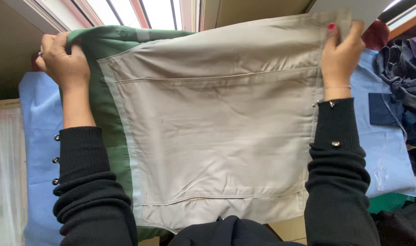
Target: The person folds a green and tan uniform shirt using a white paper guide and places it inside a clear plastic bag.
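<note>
Black sleeves (94, 182) nearest; my left hand (64, 61) and right hand (341, 54) pinch the grey-green garment's (217, 132) far corners, blue cloth (35, 136) beneath.

**Daylight from above, soft and even**

Light came from the windows (139, 11) along the top edge, where the panes were blown out to white; the grey cloth (217, 132) held before them was evenly lit, with only faint shadow in its creases and along its seams; the black sleeves (94, 182) lost nearly all detail in their darkness; the upper left corner lay dim and brownish; focus was sharp across the middle; the pile of dark clothes (403, 82) at the right edge looked slightly softer; no motion blur showed.
</note>
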